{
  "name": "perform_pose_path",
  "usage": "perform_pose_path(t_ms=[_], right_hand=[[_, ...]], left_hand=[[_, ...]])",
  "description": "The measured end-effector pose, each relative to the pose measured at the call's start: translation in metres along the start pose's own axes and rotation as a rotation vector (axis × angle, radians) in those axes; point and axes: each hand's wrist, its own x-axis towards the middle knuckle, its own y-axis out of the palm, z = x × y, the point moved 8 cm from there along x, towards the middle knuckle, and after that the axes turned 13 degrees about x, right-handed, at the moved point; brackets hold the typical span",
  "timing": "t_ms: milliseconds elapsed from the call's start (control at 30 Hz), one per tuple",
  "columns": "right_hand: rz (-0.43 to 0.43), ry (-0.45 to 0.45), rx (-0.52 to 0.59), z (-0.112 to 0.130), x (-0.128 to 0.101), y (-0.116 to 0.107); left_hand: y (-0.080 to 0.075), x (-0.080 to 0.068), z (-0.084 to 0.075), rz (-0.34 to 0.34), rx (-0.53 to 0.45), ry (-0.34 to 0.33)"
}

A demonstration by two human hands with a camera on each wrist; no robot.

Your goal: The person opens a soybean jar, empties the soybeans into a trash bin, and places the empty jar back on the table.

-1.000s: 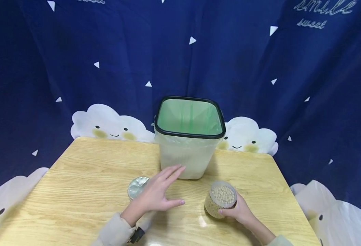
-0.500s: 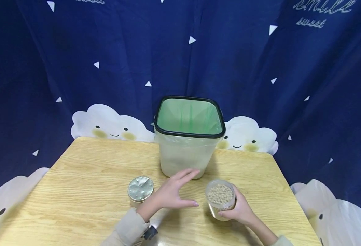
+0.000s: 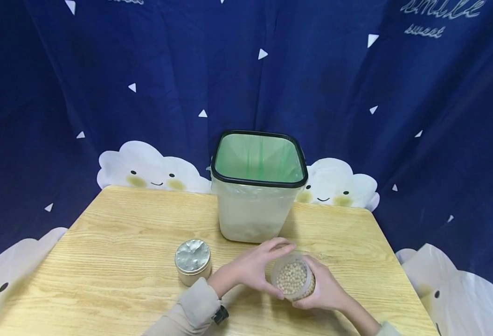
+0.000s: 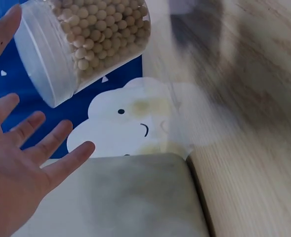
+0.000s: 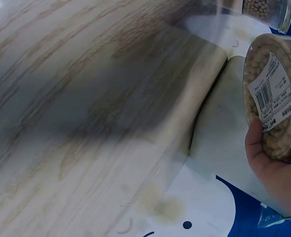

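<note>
- Now the clear plastic jar of pale beans point(image 3: 293, 280) is being held open and tilted, just above the table near the middle of its front edge.
- The right hand point(image 3: 323, 291) is wrapping its fingers round the jar's lower side; the right wrist view is showing a barcode label point(image 5: 270, 92) on the wall just above the thumb.
- The left hand point(image 3: 254, 267) is coming against the jar's left side, fingers arching over the rim and thumb under it; in the left wrist view its fingers point(image 4: 34, 143) are lying spread and straight beside the jar point(image 4: 81, 44), so I cannot tell whether it is truly gripping.
- A silver lid-topped tin point(image 3: 193, 261) is standing just left of the left hand, apart from it.
- A white bin with a black rim and green liner point(image 3: 258, 186) is standing behind the jar, toward the table's far edge.
- The wooden table point(image 3: 116, 242) is carrying everything, with a dark blue curtain point(image 3: 103, 70) printed with clouds hanging behind.
</note>
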Motion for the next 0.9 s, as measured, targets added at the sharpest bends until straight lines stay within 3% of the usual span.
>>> perform_pose_path(t_ms=[200,400,733,900], right_hand=[[0.019,0.011,-0.017,0.003,0.002,0.002],[0.013,0.028,-0.032,0.003,0.003,0.004],[-0.018,0.033,-0.057,0.003,0.003,0.007],[-0.066,0.046,-0.121,0.006,0.006,0.006]], left_hand=[[0.009,0.003,-0.009,0.057,0.042,0.072],[0.011,0.003,-0.009,0.052,0.056,0.040],[0.011,0.000,-0.008,0.006,0.102,0.041],[0.009,0.000,-0.001,-0.021,0.060,-0.022]])
